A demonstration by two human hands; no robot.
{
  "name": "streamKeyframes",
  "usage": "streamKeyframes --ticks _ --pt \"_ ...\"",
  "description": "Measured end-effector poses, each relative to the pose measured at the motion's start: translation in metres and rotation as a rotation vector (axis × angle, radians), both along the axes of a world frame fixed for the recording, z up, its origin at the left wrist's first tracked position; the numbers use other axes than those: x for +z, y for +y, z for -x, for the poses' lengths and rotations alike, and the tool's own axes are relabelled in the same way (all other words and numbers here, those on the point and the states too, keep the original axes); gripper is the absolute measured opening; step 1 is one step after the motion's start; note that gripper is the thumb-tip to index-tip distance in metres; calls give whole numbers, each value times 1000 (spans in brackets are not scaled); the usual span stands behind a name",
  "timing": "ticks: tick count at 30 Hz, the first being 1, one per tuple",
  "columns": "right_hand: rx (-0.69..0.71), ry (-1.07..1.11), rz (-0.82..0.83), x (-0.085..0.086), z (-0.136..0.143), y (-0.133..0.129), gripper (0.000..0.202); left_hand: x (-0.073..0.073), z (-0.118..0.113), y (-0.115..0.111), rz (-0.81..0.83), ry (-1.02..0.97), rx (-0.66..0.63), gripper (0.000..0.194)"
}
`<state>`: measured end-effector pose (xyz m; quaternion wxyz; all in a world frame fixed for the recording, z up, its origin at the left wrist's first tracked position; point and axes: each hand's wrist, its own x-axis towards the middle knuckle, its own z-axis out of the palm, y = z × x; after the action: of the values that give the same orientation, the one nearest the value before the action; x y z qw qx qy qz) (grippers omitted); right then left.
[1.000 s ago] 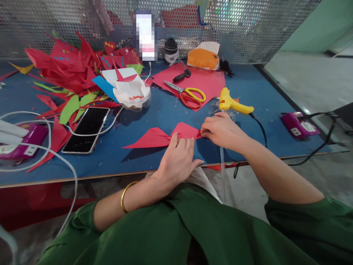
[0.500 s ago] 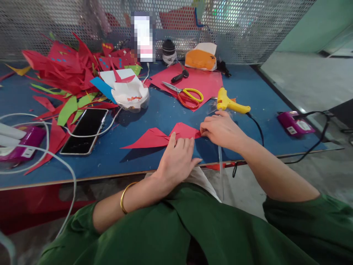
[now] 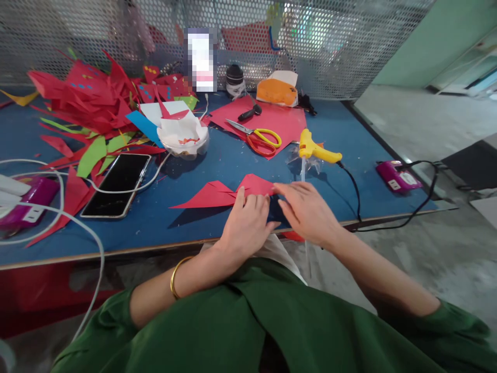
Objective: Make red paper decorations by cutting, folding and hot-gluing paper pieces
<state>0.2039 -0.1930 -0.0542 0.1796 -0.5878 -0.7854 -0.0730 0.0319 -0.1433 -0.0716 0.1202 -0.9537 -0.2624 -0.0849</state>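
Note:
A folded red paper piece (image 3: pixel 213 195) lies near the front edge of the blue table, its long point toward the left. My left hand (image 3: pixel 246 220) rests on its right half, palm down, with the fingers laid flat over the paper and the thumb out to the right. At the paper's right end is my right hand (image 3: pixel 308 212), its fingertips touching the tip and its thumb apart from the fingers. A yellow glue gun (image 3: pixel 318 149) with a clear stick lies just beyond my right hand.
Scissors (image 3: pixel 258 139) lie on a red sheet (image 3: pixel 289 120) at the back. A paper-lined bowl (image 3: pixel 183 135), a phone (image 3: pixel 118 185), white cables and a red paper pile (image 3: pixel 91 96) occupy the left. A purple power block (image 3: pixel 398 177) sits at right.
My right hand has moved down and its fingers have opened from a pinch at the paper's right tip. My left hand stays on the paper. The view has shifted slightly.

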Motion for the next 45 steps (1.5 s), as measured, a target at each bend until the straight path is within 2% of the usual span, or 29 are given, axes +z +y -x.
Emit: streamKeyframes --ticks 3,7,17,26,29,33,35,38,41,45 --pt "42 49 83 -12 11 -10 44 -2 2 0 -5 -41 -14 59" --pt "20 -41 86 -20 19 -15 50 -4 10 -1 10 -109 -11 62" --pt "-238 -327 42 -19 25 -15 55 -13 25 -4 21 -156 8 71" --pt "-320 -284 61 -17 41 -15 54 -18 27 -5 40 -189 19 66" --pt "-263 -193 27 -13 46 -18 53 -21 27 -5 14 -194 14 61" --pt "-42 -52 61 -17 52 -17 53 -23 29 -5 -2 -165 -6 55" --pt "-33 -8 80 -22 52 -15 53 -22 29 -5 6 -169 6 56" --pt "-97 -6 73 -29 45 -14 53 -20 28 -6 26 -186 29 59" --pt "-229 -63 48 -33 36 -15 57 -18 27 -6 43 -192 27 63" --pt "-348 -97 72 -32 32 -16 62 -18 26 -7 52 -196 22 66"
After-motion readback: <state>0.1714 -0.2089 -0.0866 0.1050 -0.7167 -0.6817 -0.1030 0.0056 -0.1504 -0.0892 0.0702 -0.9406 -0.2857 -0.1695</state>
